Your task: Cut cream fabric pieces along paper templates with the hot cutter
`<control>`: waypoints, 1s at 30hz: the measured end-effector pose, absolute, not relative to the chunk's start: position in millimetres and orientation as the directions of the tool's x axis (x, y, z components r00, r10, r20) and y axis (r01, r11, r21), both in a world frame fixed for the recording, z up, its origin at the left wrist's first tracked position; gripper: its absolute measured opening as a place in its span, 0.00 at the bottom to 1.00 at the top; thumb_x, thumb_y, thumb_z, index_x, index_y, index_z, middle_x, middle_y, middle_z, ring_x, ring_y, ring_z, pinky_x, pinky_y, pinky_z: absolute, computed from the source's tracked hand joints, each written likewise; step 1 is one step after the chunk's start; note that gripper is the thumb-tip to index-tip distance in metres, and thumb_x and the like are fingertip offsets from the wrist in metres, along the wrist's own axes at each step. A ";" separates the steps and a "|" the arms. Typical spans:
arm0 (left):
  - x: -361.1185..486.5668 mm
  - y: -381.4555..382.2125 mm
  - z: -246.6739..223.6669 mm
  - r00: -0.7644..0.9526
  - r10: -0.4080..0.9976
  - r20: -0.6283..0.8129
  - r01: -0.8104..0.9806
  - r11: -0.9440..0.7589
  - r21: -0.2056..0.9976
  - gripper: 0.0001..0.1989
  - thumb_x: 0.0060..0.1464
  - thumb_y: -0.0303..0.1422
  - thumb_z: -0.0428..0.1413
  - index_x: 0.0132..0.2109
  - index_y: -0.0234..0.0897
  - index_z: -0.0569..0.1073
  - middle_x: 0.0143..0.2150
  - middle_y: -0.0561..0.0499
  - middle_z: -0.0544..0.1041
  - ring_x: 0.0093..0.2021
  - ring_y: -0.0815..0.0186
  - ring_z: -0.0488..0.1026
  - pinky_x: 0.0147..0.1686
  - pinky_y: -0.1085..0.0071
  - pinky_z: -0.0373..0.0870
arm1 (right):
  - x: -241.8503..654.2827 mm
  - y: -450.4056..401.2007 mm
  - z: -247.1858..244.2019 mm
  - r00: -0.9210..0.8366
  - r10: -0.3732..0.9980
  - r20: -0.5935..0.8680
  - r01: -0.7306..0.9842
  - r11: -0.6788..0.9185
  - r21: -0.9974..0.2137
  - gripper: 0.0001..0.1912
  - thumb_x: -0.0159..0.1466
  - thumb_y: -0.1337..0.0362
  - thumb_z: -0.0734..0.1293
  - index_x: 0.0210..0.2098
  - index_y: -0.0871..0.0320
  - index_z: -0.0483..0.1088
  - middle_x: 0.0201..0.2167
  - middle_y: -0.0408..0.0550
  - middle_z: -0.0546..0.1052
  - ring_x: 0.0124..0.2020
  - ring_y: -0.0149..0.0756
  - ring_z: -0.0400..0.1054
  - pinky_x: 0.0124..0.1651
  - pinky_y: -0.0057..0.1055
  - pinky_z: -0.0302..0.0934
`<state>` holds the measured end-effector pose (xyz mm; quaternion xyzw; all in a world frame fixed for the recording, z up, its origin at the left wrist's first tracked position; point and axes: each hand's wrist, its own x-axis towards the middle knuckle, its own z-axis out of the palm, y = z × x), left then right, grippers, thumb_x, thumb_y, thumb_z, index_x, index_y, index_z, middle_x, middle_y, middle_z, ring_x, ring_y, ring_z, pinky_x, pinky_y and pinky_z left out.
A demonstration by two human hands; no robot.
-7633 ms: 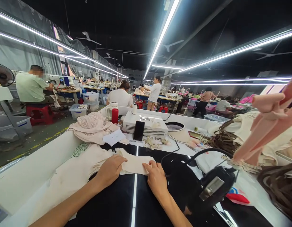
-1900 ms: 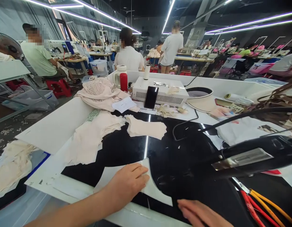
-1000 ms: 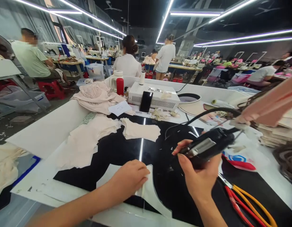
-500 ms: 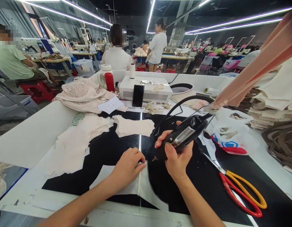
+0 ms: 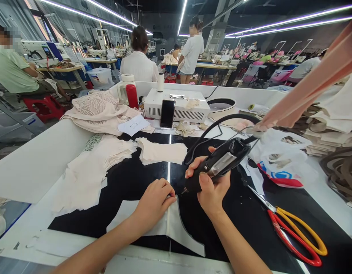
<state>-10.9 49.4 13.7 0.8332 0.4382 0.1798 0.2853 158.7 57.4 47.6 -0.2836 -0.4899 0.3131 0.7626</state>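
Note:
My right hand point(image 5: 212, 186) is wrapped around a black corded hand-held power tool point(image 5: 221, 163) with a silver lever on its side. Its small metal tip points down and left, just short of the top corner of a pale curved fabric piece point(image 5: 176, 228). On that top edge lies my left hand point(image 5: 155, 199), thumb and fingers pinched together at the cloth; what sits right under the fingertips is partly hidden. The piece lies flat on a black work mat point(image 5: 130, 179), with a bright light strip crossing under it.
Scissors point(image 5: 295, 228) with red and yellow handles lie at the right. Stacks of cream fabric pieces point(image 5: 84, 179) are at the left. Behind stand a phone point(image 5: 167, 113), a white metal box point(image 5: 190, 104) and a red bottle point(image 5: 132, 96). A plastic bag point(image 5: 281, 167) sits right; peach cloth point(image 5: 309, 83) hangs above.
The tool has come slightly left and its tip is nearer my left fingertips. My left hand stays at the fabric edge; the view has shifted a little.

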 end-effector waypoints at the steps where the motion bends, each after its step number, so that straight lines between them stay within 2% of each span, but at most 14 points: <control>1: -11.0 49.0 13.5 0.557 0.828 0.059 0.626 -0.465 0.626 0.05 0.66 0.26 0.59 0.40 0.39 0.73 0.43 0.53 0.74 0.45 0.62 0.70 0.46 0.63 0.66 | 158.4 57.7 47.6 0.325 0.757 0.566 -0.205 0.641 -0.739 0.23 0.65 0.58 0.74 0.57 0.48 0.66 0.35 0.40 0.76 0.28 0.32 0.71 0.30 0.32 0.70; 6: -10.8 46.9 15.3 0.590 0.806 0.059 0.636 -0.508 0.581 0.05 0.69 0.28 0.58 0.41 0.39 0.73 0.42 0.54 0.75 0.45 0.62 0.70 0.46 0.63 0.65 | 155.5 59.4 48.0 0.330 0.767 0.550 -0.253 0.633 -0.732 0.23 0.65 0.56 0.75 0.56 0.48 0.66 0.34 0.40 0.76 0.27 0.33 0.70 0.29 0.33 0.69; 11: -9.8 47.6 15.0 0.569 0.821 0.044 0.645 -0.478 0.596 0.04 0.67 0.27 0.60 0.43 0.40 0.72 0.44 0.54 0.76 0.46 0.61 0.72 0.47 0.62 0.65 | 152.5 58.2 51.3 0.332 0.782 0.528 -0.306 0.619 -0.724 0.23 0.63 0.54 0.76 0.53 0.49 0.68 0.33 0.40 0.75 0.26 0.32 0.69 0.28 0.32 0.68; 18: -10.3 48.4 15.1 0.533 0.846 0.004 0.662 -0.421 0.620 0.11 0.65 0.27 0.62 0.52 0.41 0.73 0.50 0.51 0.76 0.51 0.57 0.73 0.52 0.58 0.68 | 150.5 58.0 55.3 0.334 0.787 0.519 -0.311 0.612 -0.727 0.23 0.63 0.52 0.75 0.52 0.49 0.67 0.32 0.40 0.73 0.25 0.32 0.68 0.27 0.32 0.68; 30: -10.6 47.0 13.4 0.525 0.851 0.028 0.657 -0.426 0.622 0.10 0.64 0.27 0.63 0.49 0.40 0.73 0.48 0.51 0.76 0.49 0.58 0.73 0.51 0.59 0.70 | 151.6 58.1 52.7 0.335 0.773 0.538 -0.284 0.628 -0.725 0.21 0.63 0.54 0.75 0.52 0.50 0.67 0.33 0.40 0.74 0.26 0.33 0.69 0.28 0.34 0.68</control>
